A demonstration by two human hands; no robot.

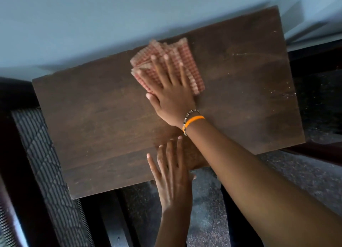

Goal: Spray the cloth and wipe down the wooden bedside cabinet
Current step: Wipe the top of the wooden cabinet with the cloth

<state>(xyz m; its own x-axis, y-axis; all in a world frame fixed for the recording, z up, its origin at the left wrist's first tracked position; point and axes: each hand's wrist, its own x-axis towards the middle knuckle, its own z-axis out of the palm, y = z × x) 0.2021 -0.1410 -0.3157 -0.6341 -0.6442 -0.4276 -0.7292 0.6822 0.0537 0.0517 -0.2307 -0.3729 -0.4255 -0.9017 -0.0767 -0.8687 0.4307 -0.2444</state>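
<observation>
While we look down from the head camera, we see these things:

Cabinet: the brown wooden cabinet top (pixel 92 117) fills the middle of the view, and its far edge sits by a pale blue wall (pixel 92 15).

Cloth: our red and white checked cloth (pixel 187 61) is folded and lies flat on the far part of the top, near the wall.

Right hand: our right hand (pixel 170 96) lies on the cloth with its fingers straight and spread, pressing it down. Two bands, one orange (pixel 194 120) and one beaded, go round the wrist.

Left hand: our left hand (pixel 174 176) is flat with straight fingers and holds nothing. It is at the near edge of the top, partly under the right arm. We cannot tell if it touches the wood.

Dust: small pale specks (pixel 285 94) sit on the right side of the top.

Floor: a dark speckled floor (pixel 296 172) shows below.

Left side: a striped, quilted thing (pixel 42 154) sits beside the cabinet.
</observation>
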